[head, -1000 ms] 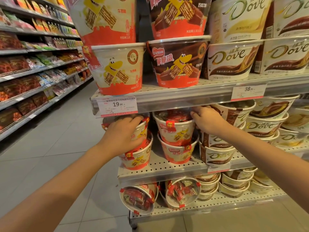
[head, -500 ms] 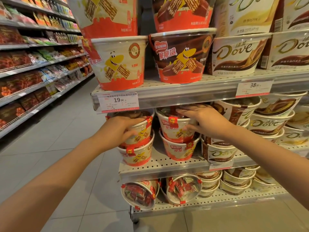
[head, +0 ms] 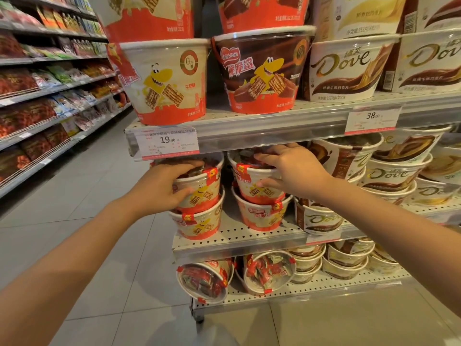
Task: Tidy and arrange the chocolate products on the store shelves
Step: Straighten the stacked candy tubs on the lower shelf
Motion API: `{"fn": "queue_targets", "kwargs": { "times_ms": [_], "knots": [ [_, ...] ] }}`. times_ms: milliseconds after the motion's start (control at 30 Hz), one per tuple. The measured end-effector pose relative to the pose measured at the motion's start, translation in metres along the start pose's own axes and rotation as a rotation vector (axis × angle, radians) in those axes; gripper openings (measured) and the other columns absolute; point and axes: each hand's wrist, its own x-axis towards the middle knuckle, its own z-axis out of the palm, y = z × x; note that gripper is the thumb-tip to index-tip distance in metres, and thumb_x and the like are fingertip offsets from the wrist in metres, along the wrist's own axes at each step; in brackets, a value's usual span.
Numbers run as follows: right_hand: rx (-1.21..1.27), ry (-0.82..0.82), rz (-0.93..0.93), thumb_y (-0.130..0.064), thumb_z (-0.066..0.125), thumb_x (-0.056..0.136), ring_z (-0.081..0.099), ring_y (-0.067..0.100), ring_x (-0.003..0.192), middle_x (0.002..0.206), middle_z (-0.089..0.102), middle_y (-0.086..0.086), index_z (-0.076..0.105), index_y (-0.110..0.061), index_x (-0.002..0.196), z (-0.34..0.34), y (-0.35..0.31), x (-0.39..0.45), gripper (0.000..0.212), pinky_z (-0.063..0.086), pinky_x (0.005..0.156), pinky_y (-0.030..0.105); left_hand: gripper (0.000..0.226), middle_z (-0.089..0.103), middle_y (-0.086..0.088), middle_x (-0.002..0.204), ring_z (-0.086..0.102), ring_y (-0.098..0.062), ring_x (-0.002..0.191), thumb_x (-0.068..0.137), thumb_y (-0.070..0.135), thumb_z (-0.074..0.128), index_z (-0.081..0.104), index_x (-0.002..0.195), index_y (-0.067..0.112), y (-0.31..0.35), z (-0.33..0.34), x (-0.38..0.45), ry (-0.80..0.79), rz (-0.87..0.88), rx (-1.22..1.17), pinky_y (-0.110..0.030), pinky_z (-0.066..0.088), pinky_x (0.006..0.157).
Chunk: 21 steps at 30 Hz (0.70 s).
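A: Judging progress: top shelf (head: 249, 126) looks faced. Below the 19.90 price tag (head: 166, 143), two stacks of wafer tubs stand upright; lowest shelf's tubs (head: 202, 280) lie tipped, undone.

B: Hands?

A: Both arms reach forward, under that tag. Left hand (head: 159, 188) grasps the upper left tub (head: 199, 188); right hand (head: 291, 168), right of the tag, grasps the neighbouring upper tub (head: 254, 181), fingers over its lid.

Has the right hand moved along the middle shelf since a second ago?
Yes. The right hand shifted left, from the brown-and-white Dove tub onto the red-and-cream wafer tub.
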Motion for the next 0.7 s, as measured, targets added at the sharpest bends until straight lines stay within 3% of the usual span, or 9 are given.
{"fn": "queue_targets", "kwargs": {
  "times_ms": [100, 167, 267, 400, 700],
  "knots": [
    [0.059, -0.051, 0.054, -0.057, 0.057, 0.081, 0.039, 0.033, 0.129, 0.141, 0.043, 0.009, 0.040, -0.030, 0.140, 0.005, 0.003, -0.002, 0.067, 0.036, 0.105, 0.047, 0.065, 0.050, 0.002, 0.138, 0.037, -0.025, 0.131, 0.078, 0.040, 0.069, 0.043, 0.136, 0.030, -0.004, 0.007, -0.001, 0.068, -0.049, 0.208, -0.048, 0.029, 0.109],
    [0.136, -0.119, 0.096, -0.060, 0.053, 0.082, 0.033, 0.034, 0.133, 0.147, 0.034, 0.009, 0.032, -0.035, 0.143, 0.008, 0.008, -0.004, 0.069, 0.032, 0.107, 0.051, 0.068, 0.048, 0.002, 0.140, 0.034, -0.025, 0.133, 0.075, 0.050, 0.068, 0.043, 0.136, 0.033, -0.007, 0.008, -0.003, 0.082, -0.117, 0.171, -0.051, 0.031, 0.108],
    [0.256, -0.132, 0.089, -0.057, 0.047, 0.086, 0.033, 0.032, 0.135, 0.149, 0.034, 0.008, 0.034, -0.034, 0.142, 0.011, 0.013, -0.003, 0.062, 0.032, 0.109, 0.046, 0.066, 0.047, 0.001, 0.140, 0.034, -0.023, 0.133, 0.076, 0.049, 0.067, 0.045, 0.136, 0.031, -0.008, 0.010, -0.005, 0.074, -0.133, 0.116, -0.047, 0.039, 0.104],
    [0.303, -0.125, 0.060, -0.053, 0.048, 0.087, 0.029, 0.029, 0.138, 0.149, 0.036, 0.008, 0.038, -0.033, 0.140, 0.011, 0.016, -0.004, 0.058, 0.025, 0.112, 0.041, 0.065, 0.043, 0.001, 0.144, 0.030, -0.023, 0.136, 0.076, 0.044, 0.069, 0.045, 0.136, 0.030, -0.004, 0.008, -0.007, 0.070, -0.116, 0.093, -0.046, 0.035, 0.107],
    [0.242, -0.113, 0.063, -0.054, 0.049, 0.087, 0.032, 0.030, 0.136, 0.148, 0.037, 0.006, 0.040, -0.032, 0.139, 0.005, 0.011, -0.006, 0.057, 0.030, 0.111, 0.045, 0.064, 0.043, 0.000, 0.143, 0.036, -0.022, 0.132, 0.079, 0.042, 0.068, 0.044, 0.136, 0.031, -0.001, 0.005, -0.005, 0.018, -0.155, 0.074, -0.041, 0.041, 0.103]
  ]
}}
